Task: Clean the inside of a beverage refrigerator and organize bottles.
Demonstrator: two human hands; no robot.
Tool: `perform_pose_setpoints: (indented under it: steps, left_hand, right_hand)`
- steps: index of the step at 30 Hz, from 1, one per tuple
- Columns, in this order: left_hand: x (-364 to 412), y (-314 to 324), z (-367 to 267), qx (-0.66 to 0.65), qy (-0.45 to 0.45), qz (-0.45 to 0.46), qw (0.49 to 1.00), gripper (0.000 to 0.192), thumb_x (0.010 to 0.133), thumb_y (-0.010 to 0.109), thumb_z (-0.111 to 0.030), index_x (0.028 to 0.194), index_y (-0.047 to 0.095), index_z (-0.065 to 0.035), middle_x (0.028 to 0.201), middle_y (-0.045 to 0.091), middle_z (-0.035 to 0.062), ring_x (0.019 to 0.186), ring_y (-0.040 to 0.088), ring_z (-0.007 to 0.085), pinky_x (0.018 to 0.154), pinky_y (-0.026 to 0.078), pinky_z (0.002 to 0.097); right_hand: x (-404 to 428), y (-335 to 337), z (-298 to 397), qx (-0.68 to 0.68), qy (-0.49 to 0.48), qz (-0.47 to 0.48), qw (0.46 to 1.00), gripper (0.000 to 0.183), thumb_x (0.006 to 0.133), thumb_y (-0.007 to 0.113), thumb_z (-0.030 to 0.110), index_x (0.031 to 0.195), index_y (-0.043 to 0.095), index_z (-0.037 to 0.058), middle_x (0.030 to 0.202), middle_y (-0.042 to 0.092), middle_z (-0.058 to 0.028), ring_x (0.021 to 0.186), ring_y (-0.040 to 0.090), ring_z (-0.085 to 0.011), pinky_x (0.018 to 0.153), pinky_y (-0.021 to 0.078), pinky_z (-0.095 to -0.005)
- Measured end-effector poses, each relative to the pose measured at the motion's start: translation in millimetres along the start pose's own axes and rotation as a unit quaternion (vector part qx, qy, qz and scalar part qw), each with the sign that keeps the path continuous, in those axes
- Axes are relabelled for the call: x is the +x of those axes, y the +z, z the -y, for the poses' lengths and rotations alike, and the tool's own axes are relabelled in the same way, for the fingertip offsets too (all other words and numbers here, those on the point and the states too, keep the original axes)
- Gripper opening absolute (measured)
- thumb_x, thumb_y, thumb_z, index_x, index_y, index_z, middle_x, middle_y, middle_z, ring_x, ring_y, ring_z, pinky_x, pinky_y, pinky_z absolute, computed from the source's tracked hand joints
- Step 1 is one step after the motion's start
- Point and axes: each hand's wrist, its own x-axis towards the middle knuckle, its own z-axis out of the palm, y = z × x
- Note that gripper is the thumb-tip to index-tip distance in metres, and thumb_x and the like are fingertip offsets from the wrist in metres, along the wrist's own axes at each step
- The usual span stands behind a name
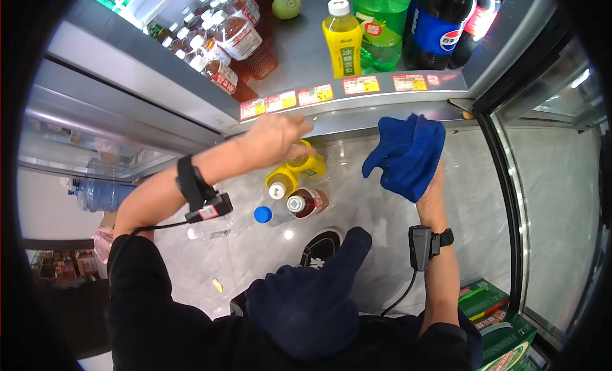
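Note:
My left hand (275, 139), slightly blurred, hovers in front of the shelf edge with thumb and fingers apart and nothing seen in it. Below it, yellow-labelled drink bottles (310, 166) with white caps stand on the floor; the hand partly covers one. Beside them are a bottle of reddish-brown drink (313, 202) and a clear bottle with a blue cap (264, 215). A blue cloth (406, 153) is in my right hand (432, 194), draped over the fingers and hiding most of them. One yellow-labelled bottle (343, 45) stands at the front of the cooler shelf (301, 50).
Red-brown drink bottles (239, 41) crowd the shelf's left, near a green round fruit (287, 6). Large soda bottles (437, 31) fill the right. The glass door (550, 218) stands open on the right, with green cartons (502, 332) near its foot. Another clear bottle (210, 230) is on the floor.

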Motion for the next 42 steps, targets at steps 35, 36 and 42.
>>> perform_pose_setpoints:
  steps: [35,36,42]
  left_hand:
    - [29,-54,-64,-0.049,0.037,-0.442,0.895,0.012,0.064,0.060,-0.007,0.061,0.049,-0.0044,0.046,0.041,0.0072,0.036,0.042,0.0228,0.037,0.033,0.0305]
    - [28,-61,-66,-0.032,0.038,-0.435,0.899,0.012,0.064,0.060,-0.007,0.061,0.049,-0.0046,0.046,0.042,0.0073,0.036,0.042,0.0230,0.037,0.033,0.0307]
    - [14,-86,-51,-0.008,0.025,-0.396,0.918,0.011,0.065,0.059,-0.007,0.063,0.049,-0.0055,0.048,0.044,0.0076,0.037,0.044,0.0234,0.038,0.035,0.0314]
  right_hand:
    - [14,30,-71,-0.222,-0.028,-0.267,0.937,0.028,0.080,0.062,0.032,0.085,0.057,0.0045,0.074,0.058,-0.0051,0.064,0.058,-0.0141,0.058,0.0484,-0.0281]
    - [16,27,-71,-0.302,-0.054,-0.268,0.913,0.028,0.080,0.062,0.033,0.083,0.057,0.0050,0.071,0.057,-0.0040,0.061,0.057,-0.0130,0.055,0.0472,-0.0284]
    - [19,35,-75,-0.386,-0.080,-0.282,0.875,0.034,0.077,0.065,0.036,0.075,0.056,0.0031,0.063,0.054,-0.0046,0.052,0.051,-0.0118,0.044,0.0408,-0.0270]
